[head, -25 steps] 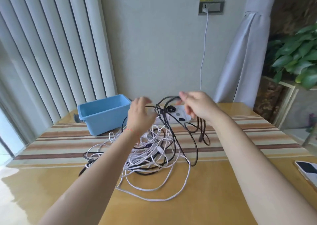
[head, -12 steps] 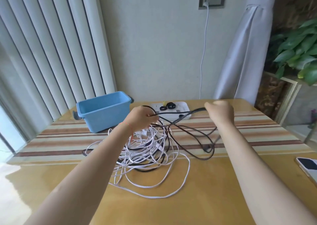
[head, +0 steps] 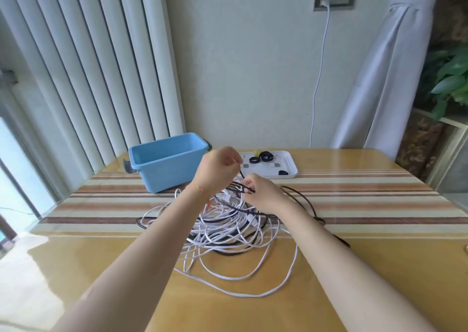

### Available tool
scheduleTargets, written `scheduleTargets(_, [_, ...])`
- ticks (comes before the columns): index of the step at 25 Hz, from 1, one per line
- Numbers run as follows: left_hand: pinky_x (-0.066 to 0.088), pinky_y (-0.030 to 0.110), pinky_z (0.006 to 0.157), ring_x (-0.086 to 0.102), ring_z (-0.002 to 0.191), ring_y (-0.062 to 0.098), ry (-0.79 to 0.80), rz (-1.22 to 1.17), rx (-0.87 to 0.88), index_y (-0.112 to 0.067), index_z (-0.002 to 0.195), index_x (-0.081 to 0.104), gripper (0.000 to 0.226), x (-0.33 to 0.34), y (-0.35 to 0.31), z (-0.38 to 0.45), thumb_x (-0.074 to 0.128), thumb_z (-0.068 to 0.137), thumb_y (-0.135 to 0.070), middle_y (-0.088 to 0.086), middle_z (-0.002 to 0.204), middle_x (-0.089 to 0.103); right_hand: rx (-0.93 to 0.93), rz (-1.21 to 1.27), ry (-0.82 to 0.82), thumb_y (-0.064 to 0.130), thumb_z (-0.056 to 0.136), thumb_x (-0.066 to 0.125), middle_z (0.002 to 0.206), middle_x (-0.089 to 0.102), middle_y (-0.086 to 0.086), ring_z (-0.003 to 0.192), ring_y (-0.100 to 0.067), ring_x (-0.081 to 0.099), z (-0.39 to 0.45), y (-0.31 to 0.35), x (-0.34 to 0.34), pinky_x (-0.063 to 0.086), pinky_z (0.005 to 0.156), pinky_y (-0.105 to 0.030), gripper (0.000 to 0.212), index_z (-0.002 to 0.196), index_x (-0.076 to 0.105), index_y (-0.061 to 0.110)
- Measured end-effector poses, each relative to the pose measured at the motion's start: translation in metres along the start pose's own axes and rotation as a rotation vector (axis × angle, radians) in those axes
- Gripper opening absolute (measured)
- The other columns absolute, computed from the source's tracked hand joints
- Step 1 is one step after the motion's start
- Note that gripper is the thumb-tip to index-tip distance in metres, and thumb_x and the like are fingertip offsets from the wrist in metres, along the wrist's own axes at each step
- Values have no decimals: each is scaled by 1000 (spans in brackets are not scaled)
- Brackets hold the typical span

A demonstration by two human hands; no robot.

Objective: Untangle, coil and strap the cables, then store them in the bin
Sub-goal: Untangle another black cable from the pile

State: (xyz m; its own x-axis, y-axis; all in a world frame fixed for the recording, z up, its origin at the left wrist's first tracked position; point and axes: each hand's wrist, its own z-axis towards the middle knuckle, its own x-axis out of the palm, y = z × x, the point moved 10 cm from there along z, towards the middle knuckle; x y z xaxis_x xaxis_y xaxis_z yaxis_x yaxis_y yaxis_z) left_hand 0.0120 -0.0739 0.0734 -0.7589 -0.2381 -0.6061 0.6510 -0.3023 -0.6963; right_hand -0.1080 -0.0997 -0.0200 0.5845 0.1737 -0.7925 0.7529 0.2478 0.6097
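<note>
Both hands work above the heap at the middle of the desk (head: pixel 354 268): the left hand (head: pixel 217 169) is raised, its fingers curled and seemingly pinching a thin strand, though what it holds is too fine to tell for sure, while the right hand (head: pixel 263 192) sits lower and just beside it, fingers closed round a black cable (head: pixel 301 194). Under them the white cables (head: pixel 228 233) and the black one lie in one loose knotted pile, with loops trailing toward the near edge. By my reading the job is at its very start, with the black cable being teased out of the white; nothing is coiled or strapped. A blue bin (head: pixel 167 164) near the far left corner looks empty, and the black straps (head: pixel 266 157) wait on a white tray (head: pixel 290 170) at the far edge.
</note>
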Motion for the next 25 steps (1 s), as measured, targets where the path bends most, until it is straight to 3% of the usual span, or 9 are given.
scheduleTargets(2, [49, 27, 77, 62, 83, 18, 45, 195, 74, -23, 90, 68, 15, 3, 8, -1, 63, 80, -14, 0, 87, 65, -55, 86, -76, 24, 96, 56, 83, 59, 6, 78, -13, 55, 0, 7, -4, 42, 72, -31, 11, 98, 64, 18])
scheduleTargets(5, [56, 28, 68, 66, 62, 14, 241, 170, -79, -17, 92, 68, 11, 26, 45, -11, 66, 86, -25, -2, 73, 67, -89, 387, -324, 28, 102, 50, 56, 49, 7, 47, -10, 44, -5, 11, -44, 43, 55, -29, 23, 95, 69, 17])
scheduleTargets(7, [56, 30, 63, 58, 47, 12, 165, 49, -187, -2, 80, 64, 28, 21, 65, -13, 65, 90, -28, 4, 57, 60, -13, 674, -626, 23, 102, 47, 50, 42, 3, 40, -8, 43, -14, -10, -90, 53, 52, -33, 25, 88, 67, 16])
scheduleTargets(9, [48, 27, 64, 52, 51, 9, 54, -116, -264, 5, 74, 64, 43, 9, 74, -14, 69, 89, -35, 6, 55, 57, 81, 782, -797, 19, 101, 46, 52, 40, -4, 44, -16, 44, -25, -33, -119, 52, 46, -32, 25, 83, 64, 15])
scheduleTargets(12, [46, 31, 67, 46, 51, 9, 6, -493, -245, -5, 69, 63, 28, -5, 42, -3, 67, 91, -22, -6, 51, 49, 245, 618, -729, 20, 100, 44, 59, 48, -6, 50, -22, 47, -29, -57, -126, 41, 41, -23, 30, 88, 68, 5])
scheduleTargets(16, [19, 27, 53, 24, 49, 10, 54, -768, -53, -9, 83, 66, 18, -26, -42, 21, 54, 96, -12, -7, 55, 28, 311, 193, -488, 18, 98, 41, 76, 58, -10, 74, -29, 51, -29, -62, -119, 32, 57, -31, 31, 91, 65, 0])
scheduleTargets(19, [21, 22, 43, 26, 42, 9, 104, -435, 19, -15, 99, 69, 20, -18, -67, 28, 50, 102, -20, -10, 50, 34, 185, 176, -465, 15, 93, 50, 91, 48, -5, 86, -26, 46, -31, -33, -124, 33, 64, -30, 8, 94, 50, 7])
scheduleTargets(23, [37, 18, 54, 47, 57, 8, 248, 250, 89, -21, 100, 77, 20, 29, -46, 15, 61, 95, -32, -2, 75, 66, -144, -6, -709, 9, 79, 67, 140, 40, -15, 132, -30, 35, -48, 16, -142, 29, 108, -35, 70, 141, 38, 1])
scheduleTargets(25, [30, 15, 49, 43, 55, 12, 310, 279, 75, -17, 82, 75, 21, 50, -33, 3, 62, 94, -29, -2, 60, 56, -321, -206, -662, 8, 76, 64, 137, 51, -11, 132, -29, 41, -47, 42, -127, 30, 109, -38, 59, 134, 53, 9])
